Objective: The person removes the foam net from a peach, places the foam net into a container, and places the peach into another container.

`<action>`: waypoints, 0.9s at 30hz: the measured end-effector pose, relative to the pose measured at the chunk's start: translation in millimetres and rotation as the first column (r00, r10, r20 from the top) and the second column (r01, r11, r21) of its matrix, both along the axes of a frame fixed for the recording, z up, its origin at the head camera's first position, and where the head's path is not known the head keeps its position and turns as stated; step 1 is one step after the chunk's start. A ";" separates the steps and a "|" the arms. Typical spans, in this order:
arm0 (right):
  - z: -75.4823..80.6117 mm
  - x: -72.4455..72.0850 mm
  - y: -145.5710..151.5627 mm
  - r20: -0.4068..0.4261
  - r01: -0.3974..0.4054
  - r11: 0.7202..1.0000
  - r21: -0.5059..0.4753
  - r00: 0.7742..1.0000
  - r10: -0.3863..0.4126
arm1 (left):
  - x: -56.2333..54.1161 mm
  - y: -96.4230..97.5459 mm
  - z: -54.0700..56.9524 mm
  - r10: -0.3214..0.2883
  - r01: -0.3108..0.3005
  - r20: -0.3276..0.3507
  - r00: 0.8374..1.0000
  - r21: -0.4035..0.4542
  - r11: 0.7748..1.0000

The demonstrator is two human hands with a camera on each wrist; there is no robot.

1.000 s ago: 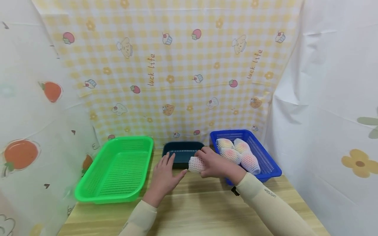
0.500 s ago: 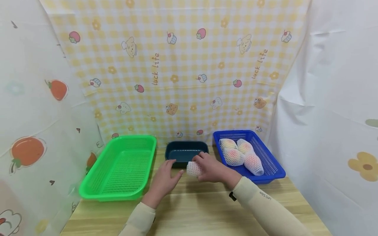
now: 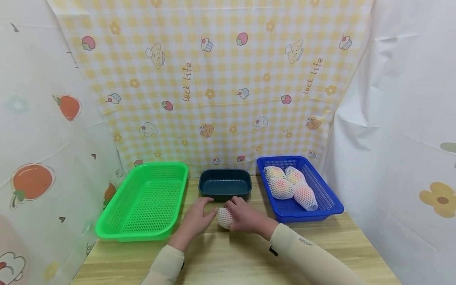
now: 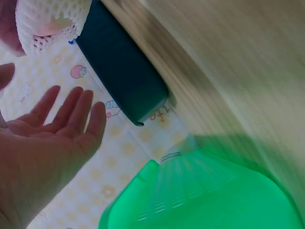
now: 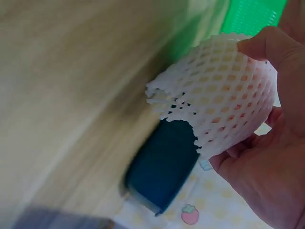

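Observation:
My right hand point(image 3: 246, 217) grips a fruit in a white foam net point(image 3: 224, 218) over the table, in front of the dark teal dish point(image 3: 225, 194). In the right wrist view the thumb lies on one side of the foam net point(image 5: 224, 90) and fingers curl under the other; reddish-yellow skin shows through the mesh. Just left of the fruit is my left hand point(image 3: 194, 220), holding nothing. Its fingers point(image 4: 71, 112) are extended and a little spread in the left wrist view, apart from the fruit.
A bare-bottomed green basket point(image 3: 153, 208) stands on the left of the wooden table point(image 3: 235, 257). The blue basket point(image 3: 303, 217) on the right holds several net-wrapped fruits point(image 3: 281, 188). A checked cloth point(image 3: 221, 114) hangs behind.
My right hand has brought the net-wrapped fruit back from the dish's front edge toward me and slightly left. The left hand has also drawn back a little, staying beside it.

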State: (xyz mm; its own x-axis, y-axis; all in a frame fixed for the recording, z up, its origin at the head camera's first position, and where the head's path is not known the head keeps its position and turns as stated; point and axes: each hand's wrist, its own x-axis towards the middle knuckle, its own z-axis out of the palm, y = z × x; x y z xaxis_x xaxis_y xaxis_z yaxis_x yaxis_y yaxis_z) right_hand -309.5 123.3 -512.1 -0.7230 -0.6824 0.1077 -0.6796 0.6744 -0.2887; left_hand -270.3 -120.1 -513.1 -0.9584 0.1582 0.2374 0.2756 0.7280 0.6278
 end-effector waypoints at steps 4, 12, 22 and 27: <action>-8.4 0.4 -3.0 0.002 -0.004 1.000 0.013 1.000 0.004 | -0.5 -2.0 -2.1 -0.035 0.035 0.006 0.999 -0.009 0.999; -16.6 -0.2 -4.5 0.010 -0.017 1.000 0.013 1.000 0.017 | -3.2 -3.5 -2.5 -0.062 0.062 -0.004 0.998 0.002 0.998; -13.3 2.7 -5.0 -0.004 0.004 0.999 0.034 1.000 -0.004 | -3.0 -6.7 -1.9 -0.072 0.072 -0.003 0.997 0.002 0.997; -11.8 3.5 -2.9 -0.034 -0.016 1.000 0.008 0.999 0.016 | -2.4 -8.0 -0.9 -0.075 0.075 -0.005 0.997 0.002 0.997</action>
State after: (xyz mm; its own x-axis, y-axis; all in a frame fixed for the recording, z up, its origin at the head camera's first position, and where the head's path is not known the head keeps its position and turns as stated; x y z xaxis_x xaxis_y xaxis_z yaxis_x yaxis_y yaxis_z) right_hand -306.0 120.3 -523.9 -0.7080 -0.6948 0.1267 -0.6997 0.6656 -0.2596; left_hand -272.8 -128.1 -513.9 -0.9427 0.2295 0.2423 0.3327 0.7037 0.6278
